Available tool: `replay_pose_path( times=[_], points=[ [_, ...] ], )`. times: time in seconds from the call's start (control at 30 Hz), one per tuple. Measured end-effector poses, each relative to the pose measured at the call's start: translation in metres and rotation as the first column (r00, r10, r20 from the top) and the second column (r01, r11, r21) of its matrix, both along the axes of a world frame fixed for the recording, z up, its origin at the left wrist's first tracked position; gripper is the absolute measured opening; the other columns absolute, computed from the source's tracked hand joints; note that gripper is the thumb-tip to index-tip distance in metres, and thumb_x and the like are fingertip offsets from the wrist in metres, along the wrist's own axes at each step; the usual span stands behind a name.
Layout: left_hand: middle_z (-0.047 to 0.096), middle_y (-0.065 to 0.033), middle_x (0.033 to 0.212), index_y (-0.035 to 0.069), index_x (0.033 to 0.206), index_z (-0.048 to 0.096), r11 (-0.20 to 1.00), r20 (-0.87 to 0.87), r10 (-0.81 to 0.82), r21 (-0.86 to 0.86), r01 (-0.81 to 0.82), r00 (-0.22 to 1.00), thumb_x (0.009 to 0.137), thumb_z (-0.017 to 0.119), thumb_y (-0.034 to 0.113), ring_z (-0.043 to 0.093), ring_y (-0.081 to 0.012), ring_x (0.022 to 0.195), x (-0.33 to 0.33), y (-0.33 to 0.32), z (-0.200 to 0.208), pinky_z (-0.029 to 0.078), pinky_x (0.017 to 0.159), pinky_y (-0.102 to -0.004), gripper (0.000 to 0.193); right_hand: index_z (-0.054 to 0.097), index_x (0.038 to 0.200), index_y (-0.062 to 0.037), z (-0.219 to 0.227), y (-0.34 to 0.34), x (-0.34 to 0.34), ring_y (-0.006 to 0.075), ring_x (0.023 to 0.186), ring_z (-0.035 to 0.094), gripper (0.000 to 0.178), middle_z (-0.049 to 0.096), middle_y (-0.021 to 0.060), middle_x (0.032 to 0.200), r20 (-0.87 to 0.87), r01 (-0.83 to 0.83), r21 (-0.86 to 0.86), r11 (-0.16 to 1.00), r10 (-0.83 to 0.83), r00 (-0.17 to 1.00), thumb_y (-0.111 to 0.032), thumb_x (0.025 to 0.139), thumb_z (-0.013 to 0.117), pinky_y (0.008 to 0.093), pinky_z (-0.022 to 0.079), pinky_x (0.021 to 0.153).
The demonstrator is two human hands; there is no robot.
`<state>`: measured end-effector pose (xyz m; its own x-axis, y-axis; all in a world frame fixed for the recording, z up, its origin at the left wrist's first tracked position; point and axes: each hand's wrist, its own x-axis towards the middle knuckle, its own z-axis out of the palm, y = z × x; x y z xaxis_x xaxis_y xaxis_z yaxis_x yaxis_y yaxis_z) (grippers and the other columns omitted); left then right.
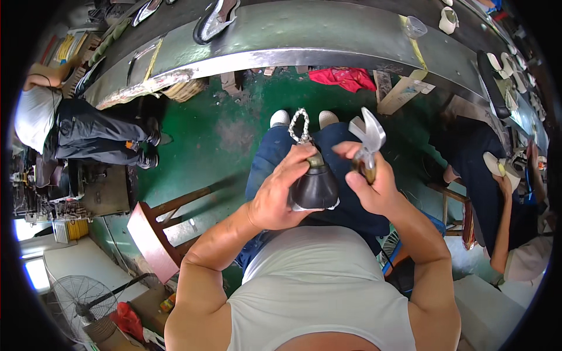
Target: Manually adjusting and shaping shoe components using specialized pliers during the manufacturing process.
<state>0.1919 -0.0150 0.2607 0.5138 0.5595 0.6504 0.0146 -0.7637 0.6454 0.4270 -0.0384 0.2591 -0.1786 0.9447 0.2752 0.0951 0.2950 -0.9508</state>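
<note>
Over my lap, my left hand grips a black shoe upper that appears stretched over a last, its rounded dark end toward my body. An olive-coloured piece shows at the upper's far end. From there a loop of braided pale cord sticks out. Beside it on the right, my right hand is closed around the handles of metal lasting pincers, whose head points up and away from me. Some of its fingers are curled near the handles, and the pincers stand apart from the upper.
A metal-topped workbench crosses ahead, carrying a dark shoe and a clear cup. People work at left and right. A wooden stool and a fan stand left. Red cloth lies beneath the bench.
</note>
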Motion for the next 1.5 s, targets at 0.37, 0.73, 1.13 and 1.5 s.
replay_pose_path(
  times=[0.37, 0.73, 1.13, 1.5],
  points=[
    [0.047, -0.0283, 0.140, 0.003, 0.142, 0.035, 0.971, 0.033, 0.009, -0.238, -0.001, 0.999, 0.071, 0.085, 0.002, 0.053, -0.0464, 0.127, 0.012, -0.007, -0.020, 0.043, 0.106, -0.0507, 0.086, 0.055, 0.115, 0.0006, -0.016, 0.017, -0.024, 0.0209, 0.093, 0.067, 0.032, 0.068, 0.0141, 0.105, -0.012, 0.001, -0.082, 0.997, -0.002, 1.000, -0.028, 0.101, 0.057, 0.0336, 0.052, 0.083],
    [0.040, -0.0325, 0.146, 0.000, 0.148, 0.028, 0.991, 0.002, -0.010, -0.135, 0.010, 1.000, 0.074, 0.083, 0.005, 0.043, -0.0502, 0.134, 0.007, -0.005, -0.043, 0.038, 0.111, -0.0500, 0.092, 0.049, 0.116, 0.0004, -0.027, 0.008, -0.021, 0.0181, 0.097, 0.060, 0.027, 0.064, 0.0163, 0.118, -0.039, -0.112, -0.019, 0.993, 0.112, 0.993, -0.021, 0.101, 0.056, 0.0347, 0.049, 0.089],
    [0.021, -0.0412, 0.151, -0.008, 0.145, 0.010, 0.935, -0.264, 0.235, -0.201, -0.292, 0.936, 0.083, 0.077, 0.011, 0.031, -0.0573, 0.138, 0.018, -0.036, -0.077, 0.036, 0.112, -0.0489, 0.094, 0.054, 0.113, -0.0019, -0.050, 0.027, -0.034, 0.0278, 0.094, 0.068, 0.022, 0.067, 0.0155, 0.102, 0.106, -0.043, -0.180, 0.983, 0.063, 0.992, -0.019, 0.100, 0.056, 0.0377, 0.051, 0.082],
    [0.055, -0.0209, 0.130, 0.001, 0.149, 0.039, 0.758, -0.334, 0.237, -0.525, -0.389, 0.912, 0.099, 0.058, 0.029, 0.056, -0.0329, 0.120, 0.022, 0.028, -0.072, 0.040, 0.107, -0.0397, 0.061, 0.056, 0.105, 0.0026, -0.089, 0.002, 0.001, 0.0144, 0.075, 0.062, 0.060, 0.061, 0.0074, 0.081, 0.234, 0.193, -0.352, 0.916, -0.114, 0.966, -0.047, 0.082, 0.080, 0.0315, 0.051, 0.068]
  ],
)
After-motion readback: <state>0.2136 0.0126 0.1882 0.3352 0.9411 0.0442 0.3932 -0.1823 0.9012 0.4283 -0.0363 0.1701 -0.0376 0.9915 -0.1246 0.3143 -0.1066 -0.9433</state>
